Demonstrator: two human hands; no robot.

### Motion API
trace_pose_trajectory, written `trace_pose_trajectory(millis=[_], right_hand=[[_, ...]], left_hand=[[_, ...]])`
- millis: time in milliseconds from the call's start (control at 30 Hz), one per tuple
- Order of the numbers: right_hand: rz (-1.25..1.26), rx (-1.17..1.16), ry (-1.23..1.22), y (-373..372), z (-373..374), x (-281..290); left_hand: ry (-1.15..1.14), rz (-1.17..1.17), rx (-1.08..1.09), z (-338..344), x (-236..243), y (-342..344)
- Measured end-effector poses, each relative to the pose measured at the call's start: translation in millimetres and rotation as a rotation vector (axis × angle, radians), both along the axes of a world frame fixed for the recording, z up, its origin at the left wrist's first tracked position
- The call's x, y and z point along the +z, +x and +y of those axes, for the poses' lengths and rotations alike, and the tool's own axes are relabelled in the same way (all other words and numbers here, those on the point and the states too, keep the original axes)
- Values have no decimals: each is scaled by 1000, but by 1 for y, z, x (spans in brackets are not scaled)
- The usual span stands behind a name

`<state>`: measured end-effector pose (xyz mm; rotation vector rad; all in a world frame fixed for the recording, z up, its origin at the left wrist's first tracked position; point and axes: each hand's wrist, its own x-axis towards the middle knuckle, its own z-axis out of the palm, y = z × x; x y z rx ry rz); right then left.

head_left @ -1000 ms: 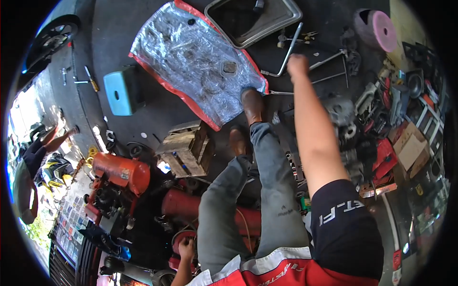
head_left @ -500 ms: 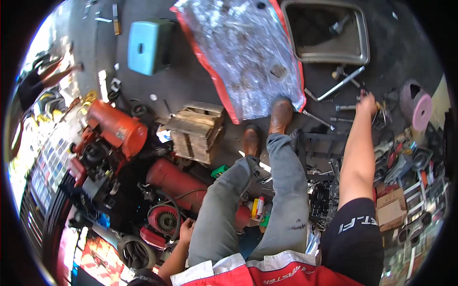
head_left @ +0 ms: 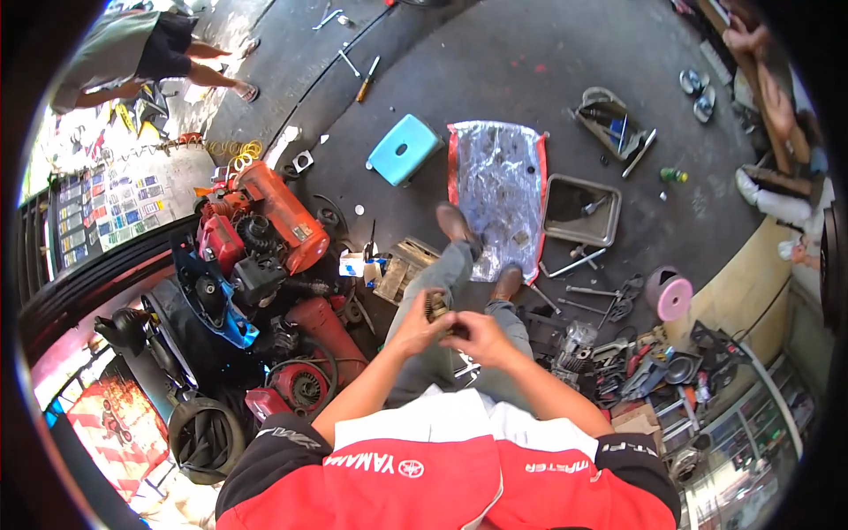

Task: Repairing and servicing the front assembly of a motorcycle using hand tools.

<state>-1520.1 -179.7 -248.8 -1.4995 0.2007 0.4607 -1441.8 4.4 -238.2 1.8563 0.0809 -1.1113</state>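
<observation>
My left hand is closed around a small dark brass-coloured metal part, held upright over my thighs. My right hand is closed at the lower end of the same part, touching my left hand; exactly what it is cannot be made out. Below and beyond them lie a plastic sheet with red edges, a metal tray with a tool inside, and long-handled wrenches. A wooden crate is by my foot.
Red compressor, second red tank and engine parts crowd the left. Piled metal parts lie right, near a pink stool. A blue stool stands beyond. Another person stands upper left; bare legs show at right.
My right arm has withdrawn from the tools on the floor, and both hands have come together on the metal part. My feet have shifted, and the view takes in more floor and surrounding people.
</observation>
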Motion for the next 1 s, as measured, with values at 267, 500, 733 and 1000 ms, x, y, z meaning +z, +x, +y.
trace_pose_trajectory(millis=[267, 500, 733, 1000], right_hand=[[-127, -218, -295, 228, 31, 116], [-179, 102, -83, 401, 99, 154], [244, 204, 315, 582, 142, 161], [233, 281, 413, 866, 163, 154]], left_hand=[[-335, 60, 295, 55, 65, 202], [-340, 43, 232, 107, 166, 352], [-242, -164, 209, 154, 188, 502], [-408, -225, 663, 149, 160, 768]])
